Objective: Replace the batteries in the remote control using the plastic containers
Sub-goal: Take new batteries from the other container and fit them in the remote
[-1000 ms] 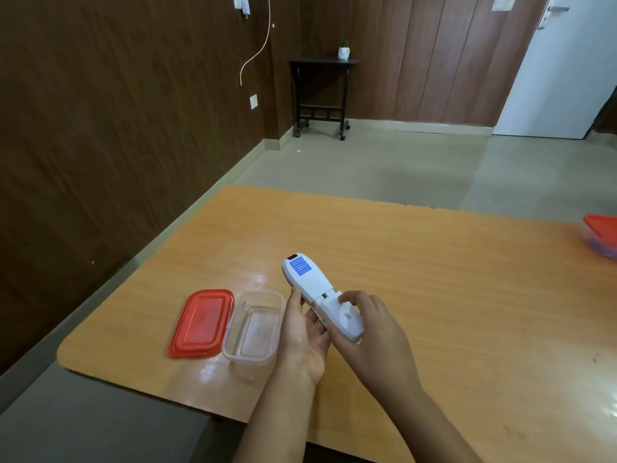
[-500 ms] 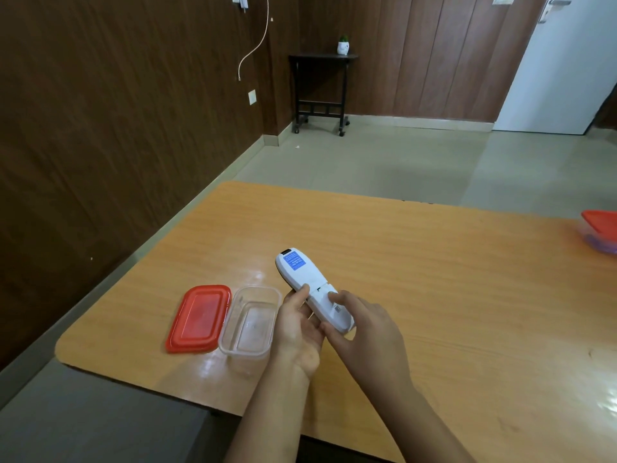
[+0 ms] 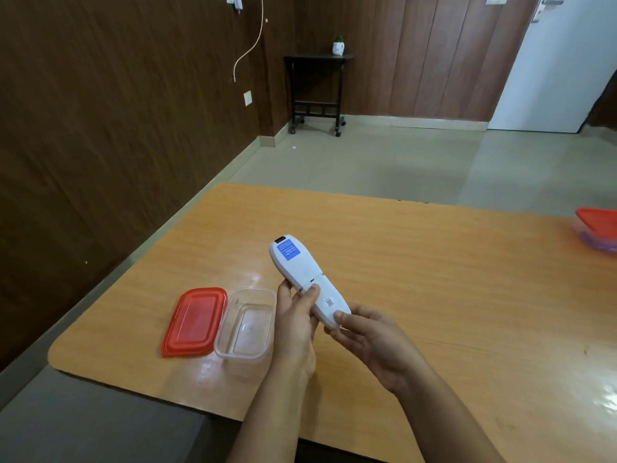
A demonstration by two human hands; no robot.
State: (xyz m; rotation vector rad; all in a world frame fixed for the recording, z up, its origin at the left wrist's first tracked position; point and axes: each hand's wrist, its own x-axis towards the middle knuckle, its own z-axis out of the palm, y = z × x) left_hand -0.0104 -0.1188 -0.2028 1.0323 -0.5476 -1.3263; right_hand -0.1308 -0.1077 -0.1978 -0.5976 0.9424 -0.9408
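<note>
A white remote control (image 3: 302, 275) with a blue label is held back side up above the wooden table (image 3: 434, 279). My left hand (image 3: 295, 324) grips its middle from the left, thumb on the seam of the battery cover. My right hand (image 3: 370, 342) holds the near end, fingertips on the battery cover, which sits closed. To the left on the table stands an open clear plastic container (image 3: 245, 324) with nothing visible inside, and its red lid (image 3: 195, 322) lies flat beside it.
A second plastic container with a red lid (image 3: 597, 228) sits at the table's far right edge, partly cut off. A dark wood wall runs along the left. A small black side table (image 3: 315, 91) and a white door stand across the floor.
The battery cover, slid partly off the near end a second ago, now sits flush. My right hand has shifted from over the cover to the remote's near tip.
</note>
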